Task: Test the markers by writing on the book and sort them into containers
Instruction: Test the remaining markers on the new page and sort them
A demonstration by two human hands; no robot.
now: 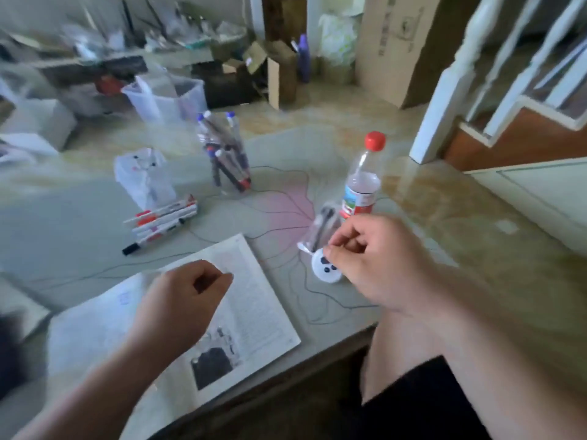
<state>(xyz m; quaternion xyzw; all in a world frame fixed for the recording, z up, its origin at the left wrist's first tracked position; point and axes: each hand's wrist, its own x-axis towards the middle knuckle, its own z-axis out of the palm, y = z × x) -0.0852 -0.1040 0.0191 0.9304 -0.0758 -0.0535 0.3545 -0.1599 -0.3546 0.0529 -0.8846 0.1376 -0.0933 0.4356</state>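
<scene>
Many markers [227, 163] fill the jar [229, 189]; left hand [187, 300] curled empty, right hand [378, 258] unclear.

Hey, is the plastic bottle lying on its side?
No, the plastic bottle stands upright on the table, red cap on top.

Open lane over bare grey-green tabletop [63, 230] left of loose white marker pile [162, 220]. Gap betw. clear marker-filled jar [227, 163] & red-capped clear plastic bottle [362, 185] passable. Bottle close behind tilted clear cup w/ white base [319, 239] blocks rear.
</scene>
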